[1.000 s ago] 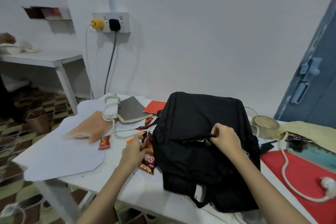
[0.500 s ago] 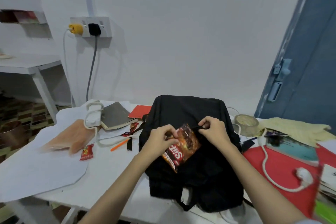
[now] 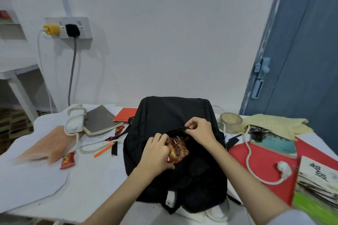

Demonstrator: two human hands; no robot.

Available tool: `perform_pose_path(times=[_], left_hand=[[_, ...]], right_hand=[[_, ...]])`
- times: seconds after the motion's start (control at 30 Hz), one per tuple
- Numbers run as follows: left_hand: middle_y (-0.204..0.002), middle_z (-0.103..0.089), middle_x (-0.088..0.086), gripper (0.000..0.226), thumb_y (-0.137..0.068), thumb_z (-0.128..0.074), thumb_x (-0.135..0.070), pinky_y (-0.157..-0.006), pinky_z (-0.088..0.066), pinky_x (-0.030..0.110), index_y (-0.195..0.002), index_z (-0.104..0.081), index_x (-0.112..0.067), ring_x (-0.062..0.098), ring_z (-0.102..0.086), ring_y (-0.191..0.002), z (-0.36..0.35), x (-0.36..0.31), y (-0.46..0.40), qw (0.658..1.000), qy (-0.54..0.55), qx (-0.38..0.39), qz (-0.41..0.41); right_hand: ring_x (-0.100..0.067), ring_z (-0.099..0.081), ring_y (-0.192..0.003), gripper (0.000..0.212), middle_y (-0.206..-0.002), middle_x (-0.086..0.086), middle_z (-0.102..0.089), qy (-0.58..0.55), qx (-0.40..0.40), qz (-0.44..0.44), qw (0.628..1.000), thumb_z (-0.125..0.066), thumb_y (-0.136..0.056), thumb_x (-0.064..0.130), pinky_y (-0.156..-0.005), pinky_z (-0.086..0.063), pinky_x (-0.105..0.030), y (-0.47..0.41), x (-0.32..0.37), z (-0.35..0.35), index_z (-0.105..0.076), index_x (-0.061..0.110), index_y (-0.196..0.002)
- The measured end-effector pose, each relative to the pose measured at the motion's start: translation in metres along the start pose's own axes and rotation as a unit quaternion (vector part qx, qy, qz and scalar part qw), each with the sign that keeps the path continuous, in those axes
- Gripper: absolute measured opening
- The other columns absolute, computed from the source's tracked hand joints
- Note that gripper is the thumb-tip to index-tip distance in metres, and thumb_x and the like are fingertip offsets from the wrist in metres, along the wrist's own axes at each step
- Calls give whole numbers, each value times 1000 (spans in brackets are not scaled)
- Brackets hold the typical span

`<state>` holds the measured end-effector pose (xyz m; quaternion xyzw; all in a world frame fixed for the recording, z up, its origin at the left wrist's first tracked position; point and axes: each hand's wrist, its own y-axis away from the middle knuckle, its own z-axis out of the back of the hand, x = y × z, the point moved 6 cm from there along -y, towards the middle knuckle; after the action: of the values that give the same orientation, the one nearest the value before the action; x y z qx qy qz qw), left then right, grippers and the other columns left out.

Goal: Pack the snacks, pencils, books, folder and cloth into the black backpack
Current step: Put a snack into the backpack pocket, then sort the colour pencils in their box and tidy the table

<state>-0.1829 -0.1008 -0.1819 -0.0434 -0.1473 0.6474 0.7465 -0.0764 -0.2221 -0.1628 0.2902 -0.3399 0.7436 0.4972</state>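
Snack packet (image 3: 177,150) under left hand (image 3: 157,153), at black backpack (image 3: 170,115) pocket mouth

Backpack (image 3: 173,115) mid-table, notebook (image 3: 102,120) left (pencil (image 3: 104,150) in front), folder (image 3: 263,160) right

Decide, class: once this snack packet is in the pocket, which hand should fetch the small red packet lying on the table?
Probably the left hand: the small red snack packet lies on its side of the black backpack, while the right hand pinches the pocket's edge open.
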Motion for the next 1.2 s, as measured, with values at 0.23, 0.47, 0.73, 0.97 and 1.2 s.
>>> perform_pose_path(times=[0.23, 0.47, 0.73, 0.97, 1.2], left_hand=[[-86, -59, 4, 64, -33, -89, -29, -54, -44, 31, -87, -58, -14, 23, -55, -72, -8, 17, -15, 983, 35, -100, 150], [-99, -55, 4, 15, -79, -54, -6, -66, -41, 34, -91, -47, -13, 28, -58, -92, -16, 26, -38, 966, 127, -29, 224], [-104, -53, 2, 17, -83, -57, -20, -73, -39, 32, -85, -41, -20, 22, -50, -102, -33, 45, -27, 973, 137, 19, 184], [-68, -56, -6, 27, -76, -75, -23, -58, -41, 16, -65, -50, -21, 7, -54, -64, -39, 81, -32, 883, 429, 99, 161], [-79, -54, -4, 18, -84, -66, -24, -61, -34, 22, -75, -51, -21, 14, -50, -76, -54, 239, 16, 905, 294, -73, 299]], right_hand=[[-9, -59, -78, 14, -80, 4, -65, 16, 54, 52, 997, -72, -76, 10, -74, -45, -19, 26, -16, -14, -65, 22, -78], [-10, -52, -99, 29, -102, 7, -56, 108, 134, 148, 974, -68, -82, 22, -90, -45, -26, 34, -11, -26, -60, 26, -110], [-12, -55, -96, 24, -98, 7, -56, 119, 168, 203, 957, -65, -86, 25, -89, -45, -28, 17, 2, -48, -67, 25, -110], [-8, -49, -94, 30, -95, 11, -48, 165, 214, 170, 948, -59, -87, 43, -87, -44, -25, 1, -5, -77, -64, 24, -110], [-4, -56, -66, 28, -80, 7, -63, 154, 239, 89, 955, -69, -73, 55, -66, -48, -23, -27, 19, -88, -64, 29, -81]])
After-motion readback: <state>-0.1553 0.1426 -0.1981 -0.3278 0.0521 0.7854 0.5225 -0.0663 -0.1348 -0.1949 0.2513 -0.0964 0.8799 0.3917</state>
